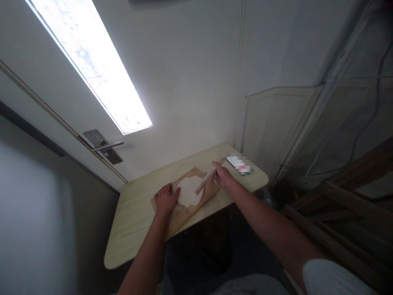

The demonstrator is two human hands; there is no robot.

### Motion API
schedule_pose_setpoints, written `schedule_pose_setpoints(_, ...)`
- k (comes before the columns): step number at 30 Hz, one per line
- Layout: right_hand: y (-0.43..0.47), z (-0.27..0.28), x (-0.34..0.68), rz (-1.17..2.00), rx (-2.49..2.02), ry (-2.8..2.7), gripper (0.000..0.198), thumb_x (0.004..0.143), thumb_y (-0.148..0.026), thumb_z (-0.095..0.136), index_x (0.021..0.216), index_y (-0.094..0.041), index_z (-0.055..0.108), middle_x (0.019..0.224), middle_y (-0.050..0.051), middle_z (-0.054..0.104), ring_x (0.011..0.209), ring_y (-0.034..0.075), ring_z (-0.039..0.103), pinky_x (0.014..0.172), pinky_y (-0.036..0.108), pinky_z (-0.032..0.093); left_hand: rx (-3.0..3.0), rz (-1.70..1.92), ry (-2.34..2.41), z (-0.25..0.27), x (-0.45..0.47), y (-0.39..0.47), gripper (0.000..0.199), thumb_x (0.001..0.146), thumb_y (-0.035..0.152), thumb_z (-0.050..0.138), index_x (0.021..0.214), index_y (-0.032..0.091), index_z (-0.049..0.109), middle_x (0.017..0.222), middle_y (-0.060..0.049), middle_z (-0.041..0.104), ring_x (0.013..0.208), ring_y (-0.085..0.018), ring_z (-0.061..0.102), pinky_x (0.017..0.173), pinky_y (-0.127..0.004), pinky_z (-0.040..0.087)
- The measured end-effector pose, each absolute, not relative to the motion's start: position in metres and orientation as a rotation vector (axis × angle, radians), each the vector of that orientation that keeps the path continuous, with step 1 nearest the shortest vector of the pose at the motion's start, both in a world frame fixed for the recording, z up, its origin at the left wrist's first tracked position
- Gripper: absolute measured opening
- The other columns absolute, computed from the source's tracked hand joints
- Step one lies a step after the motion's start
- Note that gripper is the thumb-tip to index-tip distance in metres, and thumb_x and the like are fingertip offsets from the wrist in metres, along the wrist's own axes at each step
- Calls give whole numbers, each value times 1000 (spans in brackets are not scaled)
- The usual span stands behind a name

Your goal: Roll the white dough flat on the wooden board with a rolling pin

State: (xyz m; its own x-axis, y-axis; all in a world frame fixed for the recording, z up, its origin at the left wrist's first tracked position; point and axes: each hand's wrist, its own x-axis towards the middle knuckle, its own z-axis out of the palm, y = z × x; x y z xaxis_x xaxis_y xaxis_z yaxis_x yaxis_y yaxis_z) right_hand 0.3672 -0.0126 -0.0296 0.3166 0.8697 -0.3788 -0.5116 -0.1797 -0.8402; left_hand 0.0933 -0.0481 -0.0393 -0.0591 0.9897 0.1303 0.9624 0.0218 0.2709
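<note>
A flat, roughly round sheet of dough point(188, 192) lies on a wooden cutting board point(178, 218). My right hand point(221, 175) is closed around a short wooden rolling pin point(205, 181), whose lower end reaches over the right side of the dough. My left hand point(166, 199) rests on the left part of the board, thumb apart from the fingers. The tip of that thumb touches the dough's left edge, and the other fingers lie curved on the board.
The board sits on a small pale table point(129, 223) with rounded corners. A phone point(238, 164) lies on its right end. Behind stands a white door with a metal handle point(107, 146) and a bright glass pane point(92, 61). Wooden beams point(344, 200) are at the right.
</note>
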Motion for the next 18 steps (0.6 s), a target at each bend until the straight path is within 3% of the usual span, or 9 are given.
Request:
schedule_pose_setpoints(8, -65, -45, 388, 1307, -1192, -310, 27, 84, -40, 69, 74, -22, 52, 57, -4, 55, 51, 11, 55, 46, 20, 50, 2229, 373, 2061, -46, 100, -72, 60, 92, 58, 47, 138, 19, 52, 144, -15, 55, 134, -31, 48, 114, -49, 29)
schedule_pose_setpoints(11, -72, -52, 396, 1268, -1215, -267, 30, 83, -41, 69, 70, -23, 49, 51, -6, 48, 47, 11, 50, 44, 20, 50, 2284, 315, 2026, -32, 109, -66, 56, 89, 53, 55, 135, 21, 55, 143, -14, 55, 132, -32, 48, 111, -50, 33)
schedule_pose_setpoints(13, -72, -56, 401, 1244, -1237, -242, 31, 84, -43, 68, 71, -23, 49, 49, -7, 45, 45, 10, 47, 44, 21, 51, 2383, 263, 1858, -21, 120, -56, 53, 87, 49, 59, 133, 23, 57, 140, -12, 58, 129, -30, 52, 108, -44, 38)
schedule_pose_setpoints(18, -70, -63, 407, 1237, -1229, -219, 29, 86, -44, 64, 73, -23, 50, 50, -8, 45, 45, 10, 47, 46, 22, 53, 2351, 88, 1636, -9, 153, -19, 55, 75, 58, 69, 116, 21, 67, 120, -12, 69, 111, -27, 63, 93, -33, 48)
